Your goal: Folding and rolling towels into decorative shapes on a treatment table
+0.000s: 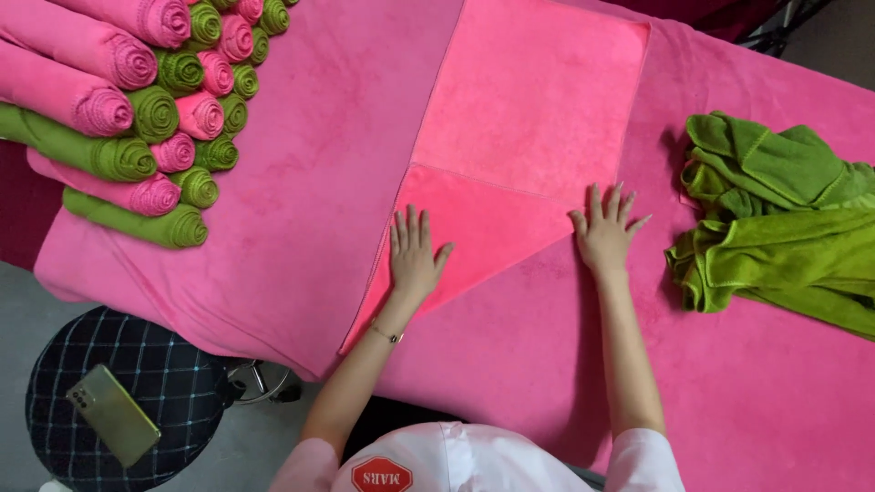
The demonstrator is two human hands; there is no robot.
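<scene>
Pink table (747, 392): one folded towel (510, 155) under two flat, spread hands (415, 255) (603, 235).

A bright pink towel (519, 118) lies spread on the bench (756, 383), which is draped in a deeper pink cloth. The towel's lower corner is folded up into a triangle. The left hand (415, 255) lies flat on that triangle, fingers spread. The right hand (604, 235) presses flat just at the towel's right edge, on the fold's end. Well to the right of the towel sits a crumpled heap of green towels (775, 219). Far to its left, rolled pink and green towels (155, 109) are stacked in rows. Below and left of the towel, off the bench, a phone (114, 415) rests on a round checked stool (182, 383).
</scene>
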